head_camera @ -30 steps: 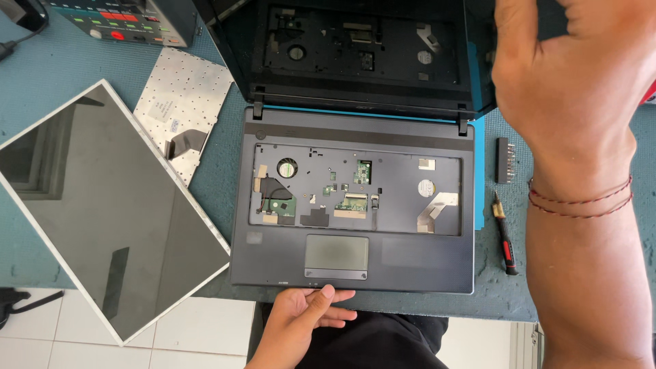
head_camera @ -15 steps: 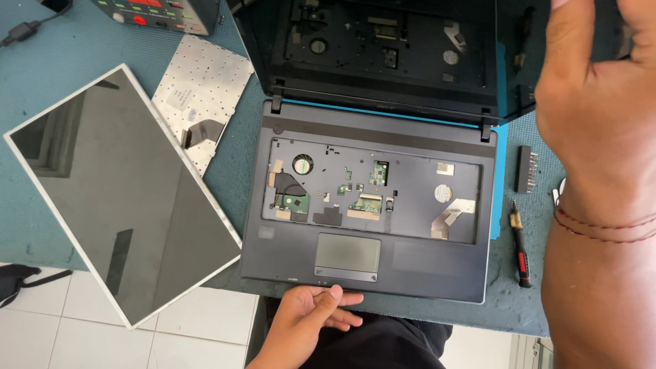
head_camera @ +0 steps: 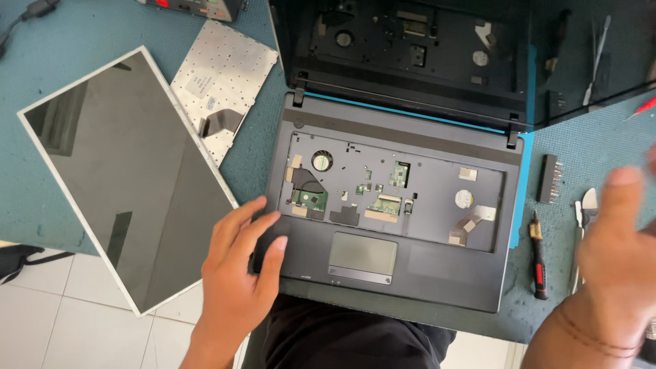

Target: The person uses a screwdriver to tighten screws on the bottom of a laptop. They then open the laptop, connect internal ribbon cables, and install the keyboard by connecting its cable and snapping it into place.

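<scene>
Grey laptop base (head_camera: 403, 225), keyboard removed, sits at the bench's near edge. Left hand (head_camera: 239, 273) lies spread and empty on its front-left corner. Right hand (head_camera: 618, 260), blurred, seems open near two screwdrivers (head_camera: 538, 256). One screen panel (head_camera: 130, 178), one keyboard (head_camera: 222, 82).

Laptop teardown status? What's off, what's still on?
Done: keyboard is out, lying face down on the mat; screen panel lies beside it. In hand: left hand rests on the laptop base at its front left corner; right hand hovers empty near the screwdriver. Left: palm rest cover and touchpad still fitted.
</scene>
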